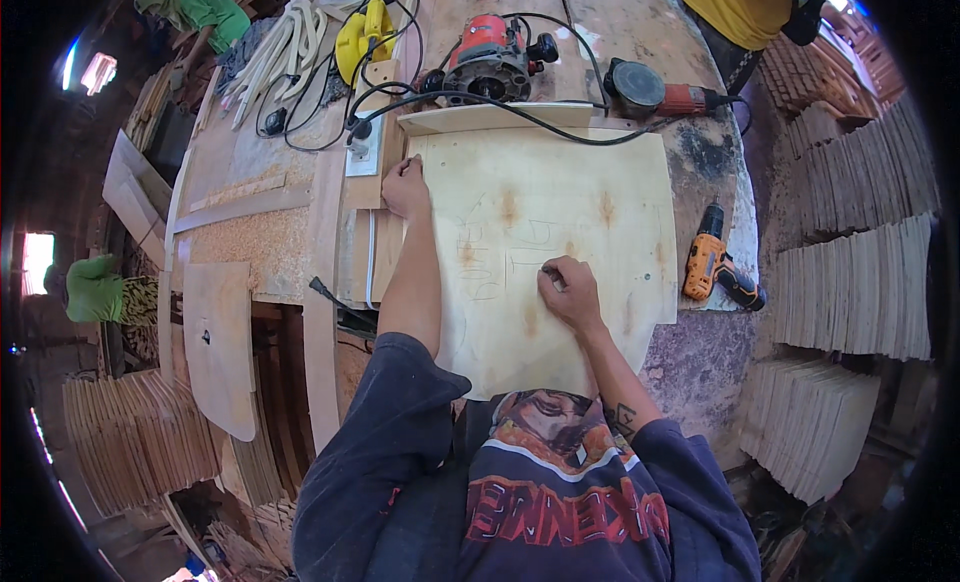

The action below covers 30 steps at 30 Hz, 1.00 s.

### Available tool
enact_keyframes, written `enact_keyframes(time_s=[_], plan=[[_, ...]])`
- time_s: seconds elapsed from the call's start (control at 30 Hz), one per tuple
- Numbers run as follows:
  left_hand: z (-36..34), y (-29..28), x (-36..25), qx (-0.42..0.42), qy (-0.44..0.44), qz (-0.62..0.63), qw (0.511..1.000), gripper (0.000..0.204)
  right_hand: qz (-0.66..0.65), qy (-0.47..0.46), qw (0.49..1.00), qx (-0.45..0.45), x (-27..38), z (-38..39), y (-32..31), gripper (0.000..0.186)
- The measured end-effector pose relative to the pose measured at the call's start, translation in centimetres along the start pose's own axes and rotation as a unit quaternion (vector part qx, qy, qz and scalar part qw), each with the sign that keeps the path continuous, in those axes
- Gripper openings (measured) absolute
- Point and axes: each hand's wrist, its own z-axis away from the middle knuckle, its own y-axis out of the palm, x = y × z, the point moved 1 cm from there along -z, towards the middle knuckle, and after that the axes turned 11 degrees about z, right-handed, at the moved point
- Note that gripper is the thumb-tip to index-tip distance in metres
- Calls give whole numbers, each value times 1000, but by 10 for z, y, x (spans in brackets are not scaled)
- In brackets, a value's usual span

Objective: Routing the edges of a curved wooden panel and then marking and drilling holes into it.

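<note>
A pale plywood panel (620,182) lies flat in front of me, with faint pencil-like lines and brownish stains on it. My left hand (405,189) rests at its upper left edge, fingers curled closed; whatever they grip, if anything, is hidden. Near the panel's middle, my right hand (570,294) is closed in a pinch beside the drawn lines. A small dark tip shows at its fingers, too small to name. Along the panel's far edge runs a narrow wooden strip (500,119).
Beyond the strip stands a red router (487,57), its black cable crossing the strip. An angle grinder (665,94) lies at far right, a cordless drill (715,262) to the right. A yellow power tool (362,42) sits far left. Plywood stacks (850,282) stand rightward; other people work farther off.
</note>
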Motion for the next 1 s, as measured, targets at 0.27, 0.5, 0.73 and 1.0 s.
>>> enact_keyframes(time_s=[0.27, 0.5, 0.73, 1.0], plan=[[1, -3, 1, 13, 19, 8, 1000, 31, 5, -4, 1000, -4, 1, -1, -1, 10], [-2, -1, 2, 36, 23, 9, 999, 30, 18, -2, 1000, 7, 1, 0, -2, 11], [-23, 10, 23, 92, 137, -74, 983, 23, -73, 37, 997, 9, -7, 1, -5, 11], [-38, 14, 38, 138, 60, 18, 988, 30, -65, 210, 958, -184, -64, 30, -106, 17]])
